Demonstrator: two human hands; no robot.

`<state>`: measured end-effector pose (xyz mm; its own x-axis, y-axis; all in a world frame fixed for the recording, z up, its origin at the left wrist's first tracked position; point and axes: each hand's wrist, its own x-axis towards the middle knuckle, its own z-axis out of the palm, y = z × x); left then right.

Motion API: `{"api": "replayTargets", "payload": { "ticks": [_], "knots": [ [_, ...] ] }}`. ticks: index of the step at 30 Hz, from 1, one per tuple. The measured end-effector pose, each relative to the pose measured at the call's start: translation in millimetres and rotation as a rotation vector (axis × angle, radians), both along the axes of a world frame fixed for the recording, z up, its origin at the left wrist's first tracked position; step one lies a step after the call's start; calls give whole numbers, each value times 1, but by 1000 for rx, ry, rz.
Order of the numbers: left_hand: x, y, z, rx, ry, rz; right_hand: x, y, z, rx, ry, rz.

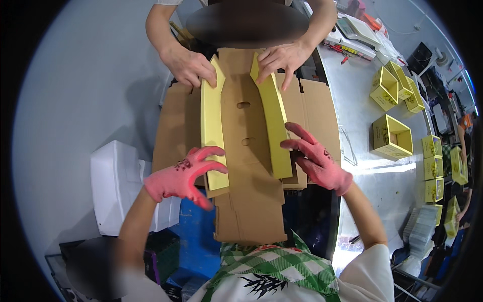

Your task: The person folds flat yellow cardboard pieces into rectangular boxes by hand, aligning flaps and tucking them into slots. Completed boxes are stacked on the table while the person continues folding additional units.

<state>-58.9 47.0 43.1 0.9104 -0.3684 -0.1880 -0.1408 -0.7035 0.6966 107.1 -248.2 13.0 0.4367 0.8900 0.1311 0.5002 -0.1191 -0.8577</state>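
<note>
Two long yellow cardboard strips lie lengthwise on brown cardboard, the left strip (211, 123) and the right strip (274, 121) a little apart. My left hand (182, 174), in a pink glove, rests its fingers over the near end of the left strip, with thumb and fingers spread. On the outer edge of the right strip are the fingertips of my right hand (318, 160), also pink-gloved and spread. Opposite me, a co-worker's left-side hand (188, 66) and right-side hand (282, 60) touch the far ends. Between the strips, the brown cardboard (246, 171) shows two oval holes.
More flat cardboard (322, 108) lies underneath. On the metal table (354, 183) at right stand several yellow boxes (392, 137), a scale (358, 30) and stacked clear trays (420, 224). A white foam box (118, 186) stands at left. Other people are at far right.
</note>
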Motion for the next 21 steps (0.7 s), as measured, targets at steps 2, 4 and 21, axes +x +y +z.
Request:
{"api": "replayTargets", "payload": {
  "ticks": [2, 4, 21],
  "knots": [
    [1, 1, -5, 86, -44, -47, 12, -9, -5, 11, -156, 185],
    [9, 5, -15, 241, -58, -101, 22, -8, -8, -115, -545, 303],
    [57, -86, -53, 658, -554, 382, 15, 40, -44, 49, -959, -213]
  ]
}}
